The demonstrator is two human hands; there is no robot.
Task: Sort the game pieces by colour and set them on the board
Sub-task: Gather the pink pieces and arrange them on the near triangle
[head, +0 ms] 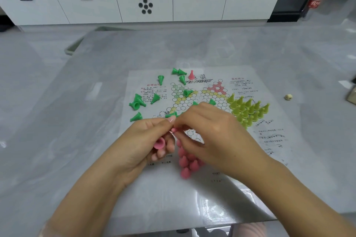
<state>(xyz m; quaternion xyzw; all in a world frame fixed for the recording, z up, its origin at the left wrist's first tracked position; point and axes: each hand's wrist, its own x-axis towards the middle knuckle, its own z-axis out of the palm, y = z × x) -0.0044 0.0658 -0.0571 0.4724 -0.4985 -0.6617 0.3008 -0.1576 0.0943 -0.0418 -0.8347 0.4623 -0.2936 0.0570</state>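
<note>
A paper game board [273, 140] lies flat on the table. Several yellow-green cones [247, 110] stand packed in its right corner. Pink cones [187, 161] stand grouped at its near point, partly under my right hand. One pink cone [191, 74] stands alone at the far edge. Green cones [137, 101] lie scattered over the left and far side. My left hand [148, 140] holds a pink cone [159, 143] in its curled fingers. My right hand [208, 131] meets it, pinching a pink piece [174, 130] at the fingertips.
A small pale die [288, 97] sits on the table right of the board. The grey table [67, 121] ends close to my body. A white cabinet [144, 5] with cluttered top runs along the back. A red-labelled bottle [314, 2] stands on the floor at right.
</note>
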